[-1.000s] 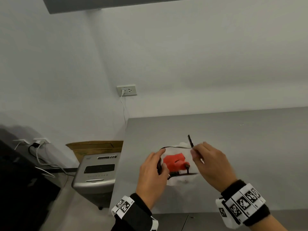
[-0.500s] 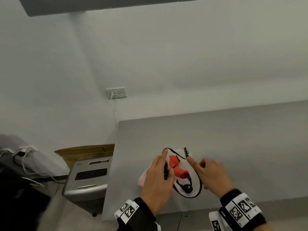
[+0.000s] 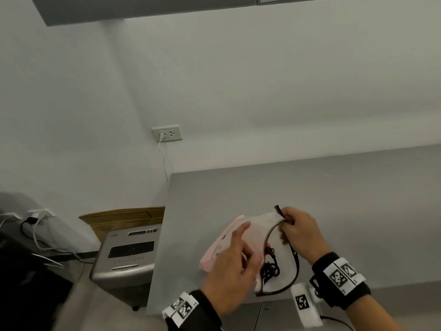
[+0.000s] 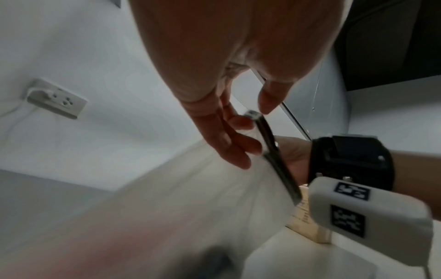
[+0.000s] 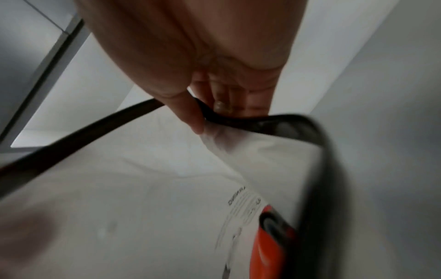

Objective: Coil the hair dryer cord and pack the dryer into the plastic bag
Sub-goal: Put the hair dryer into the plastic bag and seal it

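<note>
While right hand (image 3: 299, 231) pinches the bag's black rim (image 3: 294, 271), left hand (image 3: 235, 263) hovers, fingers loose.

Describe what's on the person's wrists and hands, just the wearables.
Both hands are bare, no gloves. The left hand has a black wristband carrying white tags printed with black square fiducial markers. The right hand has the same black band and marker tags, plus a white rounded camera housing under the wrist with its own marker and a thin black cable trailing off.
</note>
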